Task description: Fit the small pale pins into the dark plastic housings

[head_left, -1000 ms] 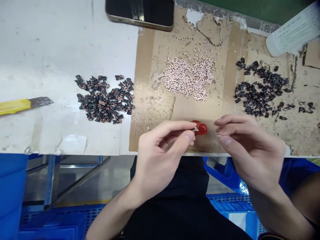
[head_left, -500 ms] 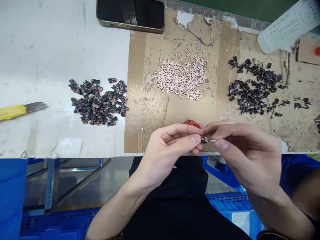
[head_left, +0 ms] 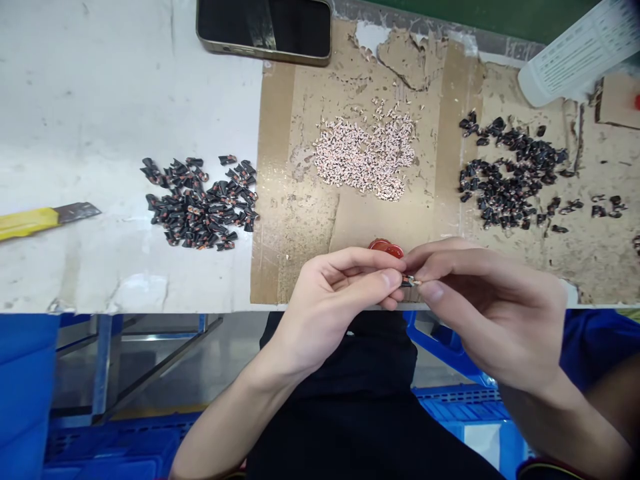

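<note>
My left hand (head_left: 333, 300) and my right hand (head_left: 493, 307) meet fingertip to fingertip at the near edge of the table. Between them sits a small black part (head_left: 407, 281), pinched by my left thumb and forefinger. My right thumb and forefinger pinch a tiny pale piece against its end. A red round object (head_left: 386, 247) lies on the cardboard sheet (head_left: 300, 220) just behind my fingers. Farther back lies a heap of tiny pale pieces (head_left: 365, 157), with a pile of black parts (head_left: 510, 177) at the right and another pile of black parts (head_left: 200, 203) at the left.
A phone (head_left: 264, 30) lies face up at the table's far edge. A yellow utility knife (head_left: 43, 218) rests at the left. A white plastic bottle (head_left: 580, 57) lies at the far right. Blue crates (head_left: 100, 447) stand below the table.
My hands have come together: the right fingers closed the gap and now press the tiny piece against the black part in my left fingers. The red object is now mostly hidden behind my fingers.
</note>
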Demonstrator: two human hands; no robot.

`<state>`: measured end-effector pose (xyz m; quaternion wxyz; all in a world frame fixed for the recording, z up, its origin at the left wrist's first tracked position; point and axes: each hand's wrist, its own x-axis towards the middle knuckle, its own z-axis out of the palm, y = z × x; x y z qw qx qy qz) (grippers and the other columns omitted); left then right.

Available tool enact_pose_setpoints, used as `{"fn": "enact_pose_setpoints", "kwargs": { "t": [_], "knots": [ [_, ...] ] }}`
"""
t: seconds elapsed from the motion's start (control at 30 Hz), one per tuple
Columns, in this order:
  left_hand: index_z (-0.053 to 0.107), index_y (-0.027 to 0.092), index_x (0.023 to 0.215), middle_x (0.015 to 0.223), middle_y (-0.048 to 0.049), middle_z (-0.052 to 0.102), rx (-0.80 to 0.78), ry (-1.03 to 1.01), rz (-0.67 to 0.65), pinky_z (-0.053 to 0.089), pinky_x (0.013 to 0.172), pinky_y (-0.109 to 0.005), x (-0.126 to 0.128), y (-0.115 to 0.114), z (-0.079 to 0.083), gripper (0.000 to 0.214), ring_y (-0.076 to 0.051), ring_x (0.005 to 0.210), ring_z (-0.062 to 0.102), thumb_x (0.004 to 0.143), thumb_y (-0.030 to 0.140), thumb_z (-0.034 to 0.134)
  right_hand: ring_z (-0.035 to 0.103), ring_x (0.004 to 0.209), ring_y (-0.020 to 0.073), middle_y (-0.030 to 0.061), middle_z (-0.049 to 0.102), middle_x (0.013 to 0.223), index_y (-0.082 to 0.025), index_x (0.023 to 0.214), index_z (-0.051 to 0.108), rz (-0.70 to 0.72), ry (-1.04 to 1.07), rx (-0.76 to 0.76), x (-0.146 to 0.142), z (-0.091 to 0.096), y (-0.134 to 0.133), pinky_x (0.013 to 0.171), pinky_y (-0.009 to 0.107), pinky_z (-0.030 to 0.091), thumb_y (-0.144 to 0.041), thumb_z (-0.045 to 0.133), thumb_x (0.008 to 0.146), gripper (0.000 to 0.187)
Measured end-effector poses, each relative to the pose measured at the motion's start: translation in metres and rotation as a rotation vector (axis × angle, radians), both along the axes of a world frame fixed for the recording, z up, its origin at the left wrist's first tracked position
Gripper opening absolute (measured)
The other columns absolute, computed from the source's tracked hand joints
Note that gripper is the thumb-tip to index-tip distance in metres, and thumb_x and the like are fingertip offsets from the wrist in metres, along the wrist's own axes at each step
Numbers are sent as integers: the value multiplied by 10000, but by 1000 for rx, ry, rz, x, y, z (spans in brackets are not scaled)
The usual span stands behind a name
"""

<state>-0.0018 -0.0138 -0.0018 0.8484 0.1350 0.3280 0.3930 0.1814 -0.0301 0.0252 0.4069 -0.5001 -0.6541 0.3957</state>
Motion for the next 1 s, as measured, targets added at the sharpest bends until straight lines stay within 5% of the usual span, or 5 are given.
{"fn": "enact_pose_setpoints", "kwargs": {
  "t": [0.2, 0.4, 0.57, 0.77, 1.0],
  "knots": [
    [849, 167, 874, 724, 15, 788, 0, 27, -3, 591, 677, -83, -1, -1, 2, 73, -40, 665, 724, 873, 105, 810, 776, 892, 165, 14, 811, 964, -225, 960, 780, 37, -128, 105, 5, 4, 5, 805, 289, 643, -26, 774, 846, 230],
    [818, 149, 857, 736, 3, 774, -117, -10, 116, 592, 655, -103, 9, -4, 13, 45, -53, 648, 721, 870, 107, 813, 811, 862, 156, -27, 842, 986, -308, 1086, 817, -142, 32, 81, -4, -6, 0, 732, 244, 681, -22, 784, 852, 371],
    [778, 154, 832, 759, 17, 743, -183, -101, 154, 572, 679, -119, 17, -7, 19, 71, -38, 641, 661, 859, 101, 816, 814, 874, 171, -13, 843, 1041, -329, 1158, 814, -138, 26, 207, -6, -12, -1, 715, 250, 689, -8, 843, 781, 495],
    [753, 155, 850, 689, 49, 703, -139, -77, 178, 535, 682, -102, 18, -9, 19, 115, -24, 637, 624, 841, 142, 866, 805, 845, 168, -11, 842, 994, -315, 1114, 833, -120, -66, 270, -7, -4, 2, 718, 266, 685, -1, 840, 775, 463],
    [729, 202, 1030, 658, 48, 756, 50, 94, 100, 592, 705, -157, 16, -12, 16, 192, -64, 610, 697, 915, 319, 827, 778, 720, 166, -39, 828, 916, -363, 1173, 799, -235, 154, 108, -20, 3, 0, 618, 303, 680, -23, 855, 773, 528]
  ]
}}
